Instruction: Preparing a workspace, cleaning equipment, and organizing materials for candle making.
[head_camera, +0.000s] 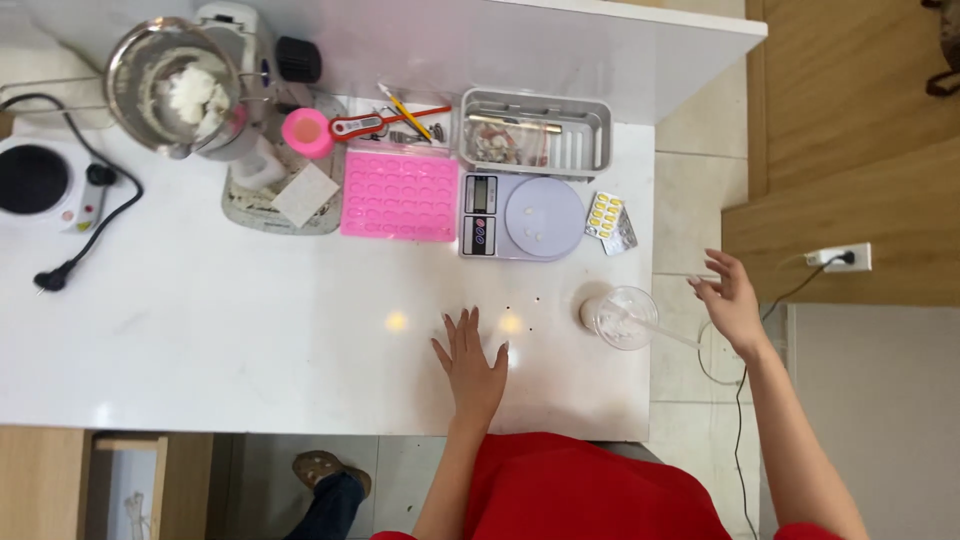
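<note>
The left hand (472, 365) lies flat, palm down, on the white surface (230, 330), its fingers spread and holding nothing. The right hand (732, 300) hovers off the surface's right edge, over the tiled floor, fingers loosely spread and empty; the nearest thing to it is a clear plastic cup (624, 318) standing near the right edge of the surface, with a clear stirring stick (665, 333) poking out toward that hand but apart from it. The cup looks to hold only a little whitish residue, though what is inside is hard to tell. Behind it a digital kitchen scale (523, 216) carries a few small white bits on its round plate, and blister packs of yellow pills (608, 221) lie just beside it. The pink silicone mould (400, 195) next to the scale appears unfilled, so any pouring into it seems not yet done. Further left a stand mixer (240, 90) holds a steel bowl (170, 85) with a white lump of mix in it, which suggests mixing is at least started. A small electric hotplate (35, 180) sits unplugged at the far left.
</note>
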